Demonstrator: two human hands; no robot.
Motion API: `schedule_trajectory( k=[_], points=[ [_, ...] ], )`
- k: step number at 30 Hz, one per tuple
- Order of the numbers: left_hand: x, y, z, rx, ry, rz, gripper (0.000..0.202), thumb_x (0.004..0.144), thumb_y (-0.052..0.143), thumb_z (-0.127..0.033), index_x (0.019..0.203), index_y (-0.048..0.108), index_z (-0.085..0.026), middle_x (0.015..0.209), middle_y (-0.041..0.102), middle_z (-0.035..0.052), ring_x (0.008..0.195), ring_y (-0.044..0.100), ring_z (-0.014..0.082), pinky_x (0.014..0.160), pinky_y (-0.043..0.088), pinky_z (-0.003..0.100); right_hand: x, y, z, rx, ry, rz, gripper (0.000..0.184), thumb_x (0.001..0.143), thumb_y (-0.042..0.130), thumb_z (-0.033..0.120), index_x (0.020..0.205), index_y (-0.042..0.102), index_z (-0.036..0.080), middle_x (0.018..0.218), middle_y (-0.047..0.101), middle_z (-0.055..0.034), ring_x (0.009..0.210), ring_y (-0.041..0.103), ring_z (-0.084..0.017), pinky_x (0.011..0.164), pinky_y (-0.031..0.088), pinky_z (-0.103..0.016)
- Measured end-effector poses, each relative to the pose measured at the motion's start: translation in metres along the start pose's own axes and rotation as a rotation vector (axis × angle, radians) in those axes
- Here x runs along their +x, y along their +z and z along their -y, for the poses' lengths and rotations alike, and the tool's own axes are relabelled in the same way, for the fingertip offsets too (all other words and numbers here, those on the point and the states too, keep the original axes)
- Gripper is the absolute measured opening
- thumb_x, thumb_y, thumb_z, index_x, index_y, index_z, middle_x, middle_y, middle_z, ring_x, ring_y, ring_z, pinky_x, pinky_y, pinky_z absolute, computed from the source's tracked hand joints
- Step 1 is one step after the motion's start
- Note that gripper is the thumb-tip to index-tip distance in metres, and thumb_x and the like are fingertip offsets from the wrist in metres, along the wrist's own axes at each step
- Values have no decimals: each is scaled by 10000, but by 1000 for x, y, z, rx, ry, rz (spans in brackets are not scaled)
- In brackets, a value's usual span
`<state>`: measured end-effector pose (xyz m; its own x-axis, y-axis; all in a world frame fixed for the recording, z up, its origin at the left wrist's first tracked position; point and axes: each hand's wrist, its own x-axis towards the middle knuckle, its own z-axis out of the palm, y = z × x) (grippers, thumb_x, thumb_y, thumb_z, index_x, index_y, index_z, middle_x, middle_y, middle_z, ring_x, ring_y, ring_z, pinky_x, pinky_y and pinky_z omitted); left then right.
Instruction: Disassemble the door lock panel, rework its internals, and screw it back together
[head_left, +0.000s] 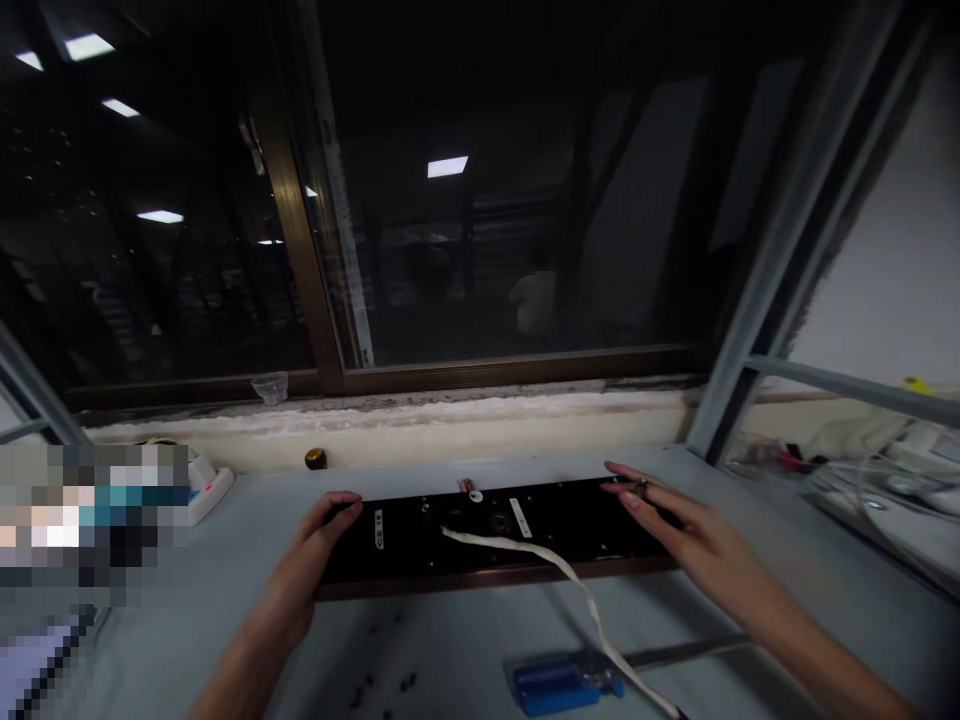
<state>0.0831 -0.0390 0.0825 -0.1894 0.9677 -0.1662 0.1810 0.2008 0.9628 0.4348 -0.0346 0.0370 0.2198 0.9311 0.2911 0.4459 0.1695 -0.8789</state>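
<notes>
A long black panel (420,545) with small holes and white labels lies flat on the grey table (450,660) in front of a dark window. My left hand (315,545) grips the panel's left end, fingers curled over its far edge. My right hand (675,530) rests on the right end with fingers stretched flat, a ring on one finger. A white ribbon cable (570,580) runs from the panel's middle toward a blue part (559,682) near the table's front.
A clear plastic cup (270,387) stands on the window sill. A small round black-and-gold knob (315,458) sits at the table's back. A white power strip (210,490) lies at left. Metal frame posts (757,330) rise at right, with cables and clutter beyond.
</notes>
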Motion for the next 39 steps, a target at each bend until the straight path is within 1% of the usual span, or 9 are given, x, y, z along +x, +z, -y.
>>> schedule_trajectory(
  k=[5,13,17,21,24,27,30,35,39],
  points=[
    [2,-1,5,40,61,-34,379,667,549,-467,980,533,-254,866,637,-13,765,601,185,583,436,253,1,-5,-3,3,0,62,478,588,563,669,789,714,263,1196,581,-42,1110,508,-304,992,337,-427],
    [2,0,0,-182,-138,21,324,692,567,-410,983,526,-273,763,628,-33,636,607,147,473,420,207,1,-4,-6,-44,-85,67,402,667,548,596,835,706,266,1184,586,-35,1134,492,-283,1025,300,-428],
    [1,0,-1,-190,-135,19,290,700,578,-396,956,537,-266,766,631,-33,636,609,135,470,418,191,3,2,-6,-41,-115,7,425,666,540,613,805,708,248,1135,616,-51,1113,509,-286,1015,323,-423],
    [1,2,-1,-211,-118,-19,338,716,567,-353,1041,500,-290,970,641,-14,744,636,158,551,466,226,6,2,-7,-58,-74,52,429,640,556,628,750,713,244,1092,640,-55,1080,532,-299,1001,338,-432],
    [3,1,-1,-222,-145,-27,358,716,573,-355,1059,493,-290,903,658,-10,680,640,162,521,458,233,6,-1,-6,-99,-105,66,419,640,553,631,709,708,248,1062,652,-59,1113,505,-294,1013,320,-429],
    [5,-1,0,-267,-192,16,327,695,620,-338,1000,543,-248,781,665,-10,635,632,153,511,453,219,5,-2,-9,-144,-134,78,422,657,540,621,747,696,240,1049,652,-70,1076,535,-282,983,360,-427],
    [5,-5,3,-331,-226,78,294,673,660,-315,938,593,-207,819,680,9,658,633,153,551,477,225,4,-2,-14,-207,-172,58,428,690,518,598,846,672,230,1084,627,-77,1039,561,-273,922,424,-421],
    [9,-8,9,-356,-187,167,304,641,702,-313,904,604,-196,784,683,3,662,632,148,575,480,216,2,-2,-17,-238,-259,27,362,747,492,534,858,658,232,1153,591,-71,1078,539,-255,944,409,-396],
    [10,-8,10,-381,-183,172,318,634,700,-297,916,593,-196,786,679,12,681,630,161,563,470,222,3,-4,-14,-216,-209,10,384,738,502,533,921,652,231,1113,624,-63,1069,548,-263,954,401,-410]
  ],
)
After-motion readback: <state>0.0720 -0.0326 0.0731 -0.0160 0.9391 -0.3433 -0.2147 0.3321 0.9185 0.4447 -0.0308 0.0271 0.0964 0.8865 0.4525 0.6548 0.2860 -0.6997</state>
